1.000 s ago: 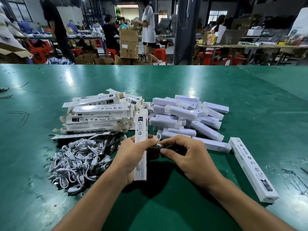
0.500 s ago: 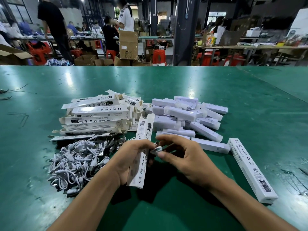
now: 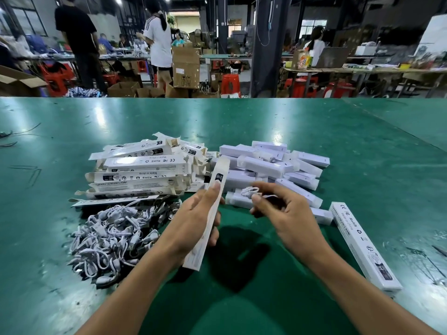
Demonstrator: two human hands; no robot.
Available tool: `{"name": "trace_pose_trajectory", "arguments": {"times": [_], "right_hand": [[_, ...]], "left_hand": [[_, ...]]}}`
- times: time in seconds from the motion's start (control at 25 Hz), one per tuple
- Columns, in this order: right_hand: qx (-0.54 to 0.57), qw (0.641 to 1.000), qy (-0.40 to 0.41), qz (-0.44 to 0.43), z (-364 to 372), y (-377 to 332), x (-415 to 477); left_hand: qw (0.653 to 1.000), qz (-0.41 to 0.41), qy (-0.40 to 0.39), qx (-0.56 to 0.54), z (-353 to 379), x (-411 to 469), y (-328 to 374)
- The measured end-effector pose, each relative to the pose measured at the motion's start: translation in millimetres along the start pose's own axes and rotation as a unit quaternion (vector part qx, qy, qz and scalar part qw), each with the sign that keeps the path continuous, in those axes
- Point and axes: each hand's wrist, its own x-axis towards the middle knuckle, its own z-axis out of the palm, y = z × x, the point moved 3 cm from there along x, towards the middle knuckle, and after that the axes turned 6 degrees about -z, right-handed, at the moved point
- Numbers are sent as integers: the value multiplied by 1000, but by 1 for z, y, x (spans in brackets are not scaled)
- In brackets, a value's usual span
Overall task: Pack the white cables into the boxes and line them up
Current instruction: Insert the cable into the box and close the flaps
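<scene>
Since half a second ago our hands have drawn apart. Our right hand (image 3: 287,213) has pulled away to the right with the small coiled white cable (image 3: 250,191). The long white cardboard box (image 3: 200,245) in our left hand (image 3: 191,218) has swung more upright, its top end now pointing toward the frame's centre. Left fingers (image 3: 214,189) wrap the box, one lying flat along its printed face. Right fingers pinch the cable between thumb and forefinger, the others loosely curled. Cable and box top are near but apart.

At lower left on the green table (image 3: 362,146) lies a heap of loose white cables (image 3: 108,235), and above it a stack of flattened white printed cartons (image 3: 140,170). Right of centre sits a pile of closed white boxes (image 3: 278,165). At far right one long white printed box (image 3: 362,247) lies alone.
</scene>
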Motion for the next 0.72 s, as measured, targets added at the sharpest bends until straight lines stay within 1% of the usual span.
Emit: {"name": "trace_pose_trajectory", "arguments": {"times": [0.12, 0.24, 0.4, 0.56, 0.72], "right_hand": [[54, 997, 54, -21, -9, -4, 7], [96, 992, 69, -44, -11, -9, 9], [103, 990, 74, -56, -11, -13, 9], [48, 995, 63, -66, -11, -17, 8], [30, 996, 47, -67, -8, -19, 4]], "left_hand": [[994, 60, 30, 91, -2, -3, 5], [983, 95, 28, 154, -1, -6, 7], [984, 93, -10, 152, 3, -9, 9], [982, 98, -32, 158, 5, -10, 11], [983, 97, -46, 148, 6, -12, 12]]}}
